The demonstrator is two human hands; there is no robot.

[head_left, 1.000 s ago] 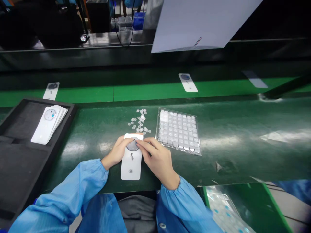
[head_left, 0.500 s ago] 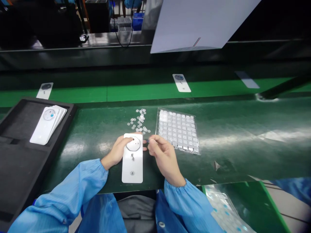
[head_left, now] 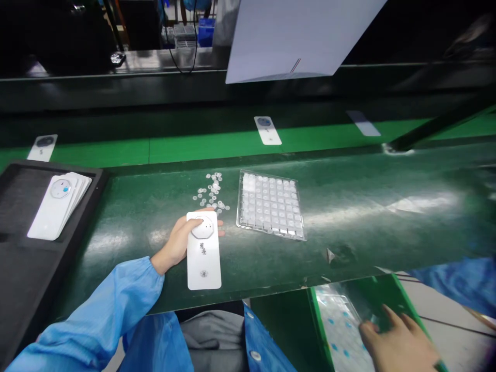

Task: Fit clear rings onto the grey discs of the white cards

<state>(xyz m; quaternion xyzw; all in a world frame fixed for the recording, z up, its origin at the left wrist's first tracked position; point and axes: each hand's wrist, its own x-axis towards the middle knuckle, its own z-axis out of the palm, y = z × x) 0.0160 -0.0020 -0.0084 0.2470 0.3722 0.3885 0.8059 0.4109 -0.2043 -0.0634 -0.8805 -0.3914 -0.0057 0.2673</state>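
My left hand grips a white card with a round printed outline and dark lettering. Its thumb lies over the outline and its fingertips show past the card's right edge. Far to the lower right, my right hand is over a green bin, blurred, with fingers apart and nothing visible in them. Beside it in the bin lie clear plastic sheets with blue dots. Small translucent discs are scattered just beyond the card. A clear tray with rows of whitish round pieces sits to their right.
A black tray at the left carries a fanned stack of white cards. More cards lie along the bright green strip, including one card near the middle. A white panel hangs above. Another blue sleeve shows at the right.
My right hand has left the card's side and moved down and right to the green bin. My left hand still holds the card. The whole view has shifted slightly.
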